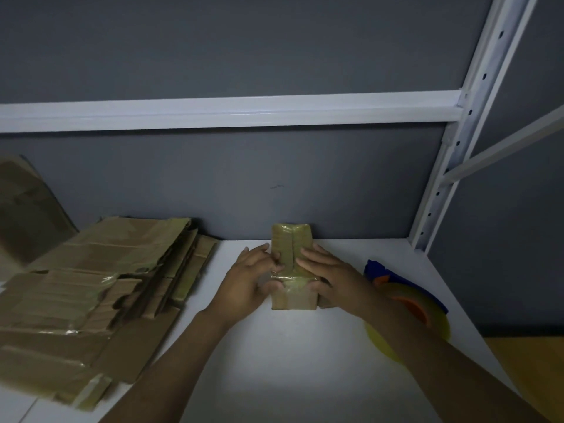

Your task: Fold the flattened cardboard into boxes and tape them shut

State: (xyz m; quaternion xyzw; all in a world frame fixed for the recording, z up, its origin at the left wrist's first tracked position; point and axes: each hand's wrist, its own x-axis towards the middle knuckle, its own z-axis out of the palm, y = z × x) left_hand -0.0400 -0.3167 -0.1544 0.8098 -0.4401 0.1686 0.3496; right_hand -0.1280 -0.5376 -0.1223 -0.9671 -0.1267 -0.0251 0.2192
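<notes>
A small brown cardboard box (pixel 292 244) stands on the white table (pixel 274 355) near the back wall, its top flaps closed along a centre seam with glossy tape across them. My left hand (pixel 251 277) presses on the box's left side and top, fingers over the tape band. My right hand (pixel 325 270) lies flat on the right top flap, thumb at the front edge. A pile of flattened cardboard (pixel 91 288), some pieces with old tape, lies at the left.
A blue and orange tape dispenser (pixel 406 296) with a yellowish tape roll lies right of the box, partly behind my right forearm. A white metal shelf upright (pixel 457 141) and crossbar stand against the grey wall. More cardboard (pixel 27 206) leans at far left.
</notes>
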